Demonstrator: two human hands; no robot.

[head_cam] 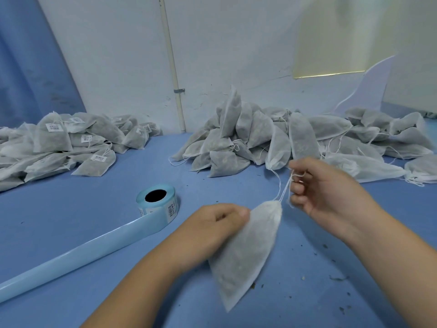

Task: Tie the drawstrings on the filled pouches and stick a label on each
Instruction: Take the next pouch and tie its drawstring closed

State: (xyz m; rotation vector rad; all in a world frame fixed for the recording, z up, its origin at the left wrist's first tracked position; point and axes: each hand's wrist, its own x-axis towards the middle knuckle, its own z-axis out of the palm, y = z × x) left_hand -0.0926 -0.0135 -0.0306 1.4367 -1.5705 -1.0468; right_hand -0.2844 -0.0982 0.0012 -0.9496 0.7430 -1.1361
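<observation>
Pouch in hand: a white, see-through fabric pouch (246,252) filled with dark greenish-grey matter, held just above the blue table (99,185) near the front, between the person's two arms. Its gathered mouth points up and away, its flat bottom corner points down toward the person.

Drawstrings: thin white drawstrings (285,188) run taut from the pouch's cinched mouth up to the right hand.

Left hand: the left hand (212,229) grips the pouch's upper left edge, fingers curled around the fabric with the thumb on top.

Right hand: the right hand (324,185) is raised above and to the right of the pouch, fingers curled, pinching the strings between the fingertips.

Label roll: a roll of labels (157,201) on light blue backing lies on the table left of the left hand. Barcode labels show on its side, and a long strip of backing (71,254) trails from it toward the near left edge.

Unlabelled pile: a heap of filled pouches (279,138) with loose strings lies behind the hands, along the white wall (113,55).

Labelled pile: another heap of pouches bearing white barcode labels (59,140) lies at the far left of the table.

Table surface: small dark crumbs (331,268) are scattered near the right arm.
</observation>
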